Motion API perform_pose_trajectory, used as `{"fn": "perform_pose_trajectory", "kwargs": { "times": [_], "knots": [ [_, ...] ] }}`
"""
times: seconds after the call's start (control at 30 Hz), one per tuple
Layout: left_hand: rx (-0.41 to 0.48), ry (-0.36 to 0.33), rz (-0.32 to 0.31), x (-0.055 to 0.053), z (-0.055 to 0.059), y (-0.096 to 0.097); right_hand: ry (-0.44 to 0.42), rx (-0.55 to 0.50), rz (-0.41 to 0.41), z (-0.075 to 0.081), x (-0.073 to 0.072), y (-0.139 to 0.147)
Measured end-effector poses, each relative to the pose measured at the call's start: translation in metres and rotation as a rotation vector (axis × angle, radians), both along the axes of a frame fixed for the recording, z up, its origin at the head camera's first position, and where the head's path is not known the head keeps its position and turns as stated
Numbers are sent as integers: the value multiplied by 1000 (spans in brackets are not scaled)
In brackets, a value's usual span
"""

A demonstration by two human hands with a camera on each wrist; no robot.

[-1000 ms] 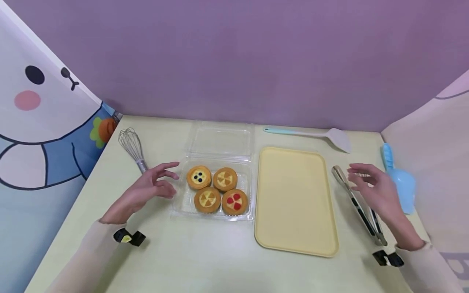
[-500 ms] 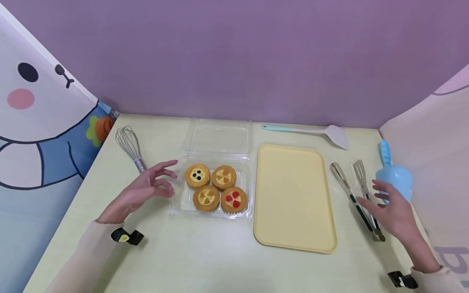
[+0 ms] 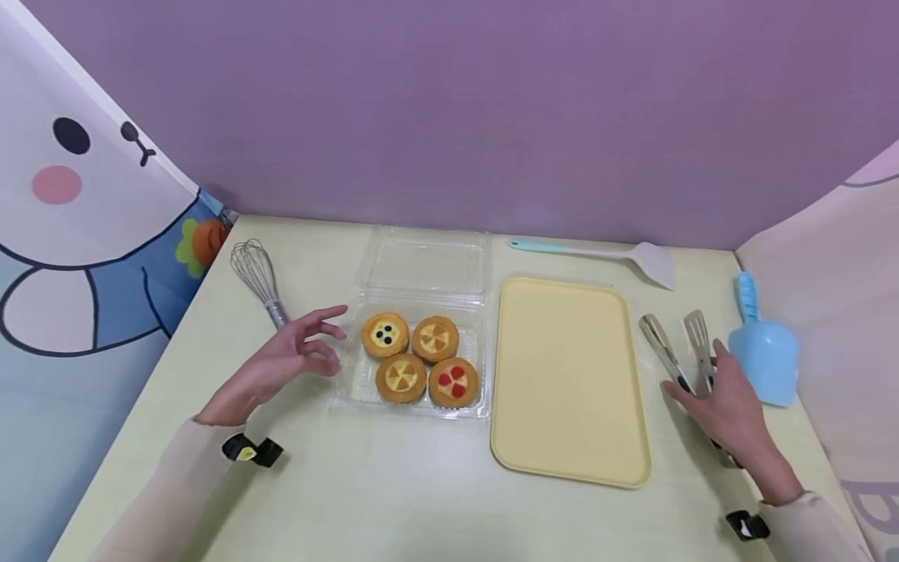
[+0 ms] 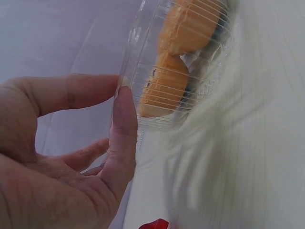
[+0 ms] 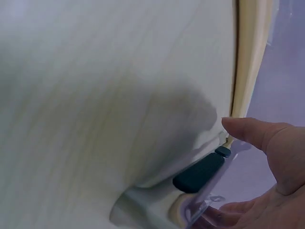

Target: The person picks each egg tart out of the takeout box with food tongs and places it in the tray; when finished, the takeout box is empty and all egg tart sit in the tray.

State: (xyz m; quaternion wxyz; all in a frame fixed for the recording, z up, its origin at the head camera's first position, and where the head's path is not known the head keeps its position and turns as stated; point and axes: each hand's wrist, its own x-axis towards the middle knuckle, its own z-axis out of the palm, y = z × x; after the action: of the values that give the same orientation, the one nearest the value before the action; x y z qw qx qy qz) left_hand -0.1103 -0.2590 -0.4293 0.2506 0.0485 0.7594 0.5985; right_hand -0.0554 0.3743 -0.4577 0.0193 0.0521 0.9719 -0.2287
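My left hand [image 3: 286, 355] hovers at the left edge of a clear plastic clamshell box [image 3: 425, 265], thumb and fingers apart and relaxed. Several round tarts [image 3: 400, 378] lie inside the box, whose lid is folded back; one tart [image 3: 453, 382] has red topping, another [image 3: 384, 335] dark dots. From the left wrist view, the fingers overlap the box wall [image 4: 136, 62]. My right hand [image 3: 733, 406] is spread over the metal tongs [image 3: 659, 339], thumb on their left side and fingers on their right. In the right wrist view, the thumb stands straight beside the tongs' dark grip [image 5: 200, 172].
A yellow rectangular tray [image 3: 569, 382] lies between the box and the tongs. Behind it is a spatula [image 3: 597, 254] with a pale blue handle. A whisk [image 3: 256, 273] lies beyond my left hand, a blue scoop [image 3: 765, 359] right of the tongs. A purple wall [image 3: 456, 117] backs the table.
My right hand first moved right and toward me, uncovering the tongs, then came back left and down over them. The left hand holds its place beside the box. The view shifted slightly.
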Motion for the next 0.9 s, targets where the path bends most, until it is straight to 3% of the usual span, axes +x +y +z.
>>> {"fn": "perform_pose_trajectory", "kwargs": {
  "times": [0.3, 0.9],
  "knots": [
    [-7, -5, 11, 0, -1, 1, 57, 44, 10, -8, -9, -6],
    [4, 3, 10, 2, -3, -1, 73, 34, 26, -6, -10, -6]
  ]
}}
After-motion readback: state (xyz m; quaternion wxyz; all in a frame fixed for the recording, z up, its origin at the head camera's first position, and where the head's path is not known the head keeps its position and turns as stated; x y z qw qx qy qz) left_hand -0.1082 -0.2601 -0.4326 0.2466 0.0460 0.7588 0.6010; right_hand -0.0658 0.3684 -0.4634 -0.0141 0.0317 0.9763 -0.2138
